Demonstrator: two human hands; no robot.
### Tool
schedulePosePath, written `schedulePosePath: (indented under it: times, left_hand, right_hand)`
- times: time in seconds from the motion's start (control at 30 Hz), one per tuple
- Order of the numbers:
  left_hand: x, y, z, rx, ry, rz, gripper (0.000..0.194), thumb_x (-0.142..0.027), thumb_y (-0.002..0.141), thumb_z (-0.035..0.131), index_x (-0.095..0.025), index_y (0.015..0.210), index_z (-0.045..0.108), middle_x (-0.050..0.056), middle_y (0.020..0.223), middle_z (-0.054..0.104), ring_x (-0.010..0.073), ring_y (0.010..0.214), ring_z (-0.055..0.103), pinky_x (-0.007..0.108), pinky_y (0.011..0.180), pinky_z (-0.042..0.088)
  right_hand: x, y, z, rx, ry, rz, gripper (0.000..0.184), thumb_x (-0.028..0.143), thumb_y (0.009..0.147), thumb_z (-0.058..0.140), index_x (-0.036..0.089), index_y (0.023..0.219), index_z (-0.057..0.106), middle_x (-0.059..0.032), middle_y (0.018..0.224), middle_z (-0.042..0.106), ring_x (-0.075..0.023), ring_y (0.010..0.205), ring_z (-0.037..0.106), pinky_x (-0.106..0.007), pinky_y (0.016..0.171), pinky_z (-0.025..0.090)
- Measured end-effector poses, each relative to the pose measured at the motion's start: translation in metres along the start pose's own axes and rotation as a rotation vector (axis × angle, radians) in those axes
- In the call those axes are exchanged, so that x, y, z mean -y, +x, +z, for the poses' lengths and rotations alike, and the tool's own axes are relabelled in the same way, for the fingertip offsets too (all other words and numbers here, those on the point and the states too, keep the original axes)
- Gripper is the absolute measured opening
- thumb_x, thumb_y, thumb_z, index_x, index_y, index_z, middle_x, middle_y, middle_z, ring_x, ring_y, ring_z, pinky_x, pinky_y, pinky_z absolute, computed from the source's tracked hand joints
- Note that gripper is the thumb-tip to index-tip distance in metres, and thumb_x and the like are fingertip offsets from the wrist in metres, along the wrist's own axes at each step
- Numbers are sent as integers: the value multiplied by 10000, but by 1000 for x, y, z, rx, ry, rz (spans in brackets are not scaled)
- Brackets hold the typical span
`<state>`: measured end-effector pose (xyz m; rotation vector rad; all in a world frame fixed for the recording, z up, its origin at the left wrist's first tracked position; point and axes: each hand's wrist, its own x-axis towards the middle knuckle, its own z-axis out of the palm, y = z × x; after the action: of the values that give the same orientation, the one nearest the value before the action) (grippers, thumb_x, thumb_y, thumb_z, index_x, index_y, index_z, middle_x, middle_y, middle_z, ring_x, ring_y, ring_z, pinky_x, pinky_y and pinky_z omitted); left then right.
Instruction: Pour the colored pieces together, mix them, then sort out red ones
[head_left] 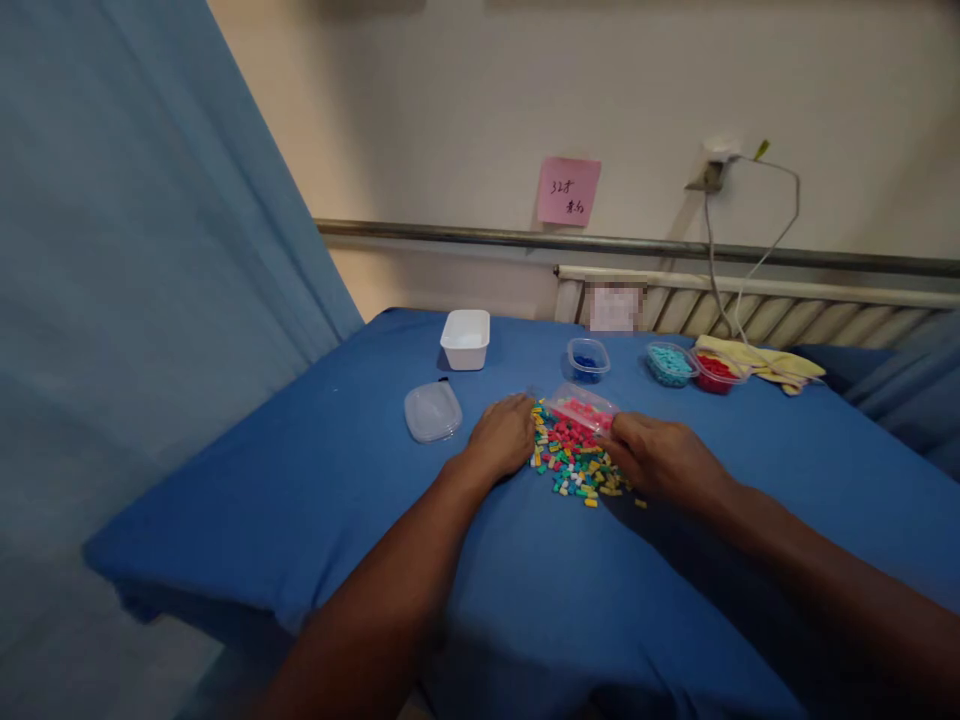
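A heap of small coloured beads [574,463], pink, yellow, teal and white, lies on the blue-covered table [315,480]. My left hand [501,436] rests at the heap's left edge, fingers curled down onto the cloth. My right hand [654,455] sits at the heap's right edge, fingers bent and touching the beads. Just behind the heap, a clear tub with pink beads [583,408] lies tilted towards it. Whether either hand pinches a bead is hidden.
A clear lid [433,411] lies left of my hands and a white tub [466,338] behind it. Tubs of blue beads [588,359], teal beads [670,364] and red beads [716,372] line the back, beside a yellow cloth [757,360]. A blue curtain [135,280] hangs left.
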<state>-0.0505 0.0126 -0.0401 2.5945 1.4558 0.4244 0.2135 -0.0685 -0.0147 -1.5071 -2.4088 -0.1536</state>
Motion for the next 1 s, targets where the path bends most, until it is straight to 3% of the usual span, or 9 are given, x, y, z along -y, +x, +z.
schedulePosePath:
  times: [0.13,0.27,0.37,0.5,0.57,0.7,0.87,1.0]
  left_hand:
    - [-3,-1,3,13,-14,27,537,-321,1131,307,-113,1561,554,178,1658,526,294,1542,503,442,1302,368]
    - [-14,-2,1,99,-30,13,657,-460,1155,248,-93,1676,409,186,1755,368,321,1641,345,515,1352,264]
    - [-30,-2,-1,183,-45,85,737,-591,1147,226,-124,1692,394,171,1780,316,332,1667,279,544,1367,207]
    - [-53,-4,2,211,-42,182,797,-659,1129,265,-142,1734,307,174,1809,216,333,1694,187,540,1376,169]
    - [-60,-7,4,195,-37,240,774,-647,1132,283,-176,1746,280,161,1822,171,326,1699,162,542,1375,168]
    - [-67,-14,9,222,-6,371,706,-628,1138,294,-215,1702,392,115,1808,264,313,1696,185,543,1379,157]
    - [-65,-12,10,180,59,234,803,-716,1110,250,-197,1713,359,117,1796,291,328,1682,235,653,1354,169]
    - [-60,-8,6,187,82,154,859,-745,1098,216,-170,1721,347,120,1798,268,325,1686,223,629,1358,192]
  right_hand:
    - [-11,-4,-2,-62,-138,-41,347,429,1132,442,218,922,621,-55,838,698,-181,624,590,-319,603,300]
    - [-35,-6,-5,-126,-79,40,318,452,1093,519,229,889,620,-51,807,702,-193,628,604,-312,596,315]
    - [-57,-3,-5,-241,192,288,297,469,1015,665,239,831,622,-34,736,703,-208,650,650,-298,600,392]
    - [-78,11,5,-358,944,799,269,344,963,784,212,782,635,-53,741,744,-206,680,734,-267,585,556]
    - [-83,19,14,-400,1206,957,255,291,969,792,194,789,639,-67,757,753,-190,667,747,-250,569,602]
    - [-89,34,35,-432,1369,1056,234,274,1032,730,187,837,634,-67,774,755,-156,665,759,-216,591,653]
    - [-99,61,52,-432,1474,1163,181,275,1074,676,202,921,614,-45,802,754,-139,680,766,-210,630,685]
    - [-109,86,57,-401,1493,1212,158,269,1104,624,197,966,597,-37,778,730,-128,647,746,-197,607,673]
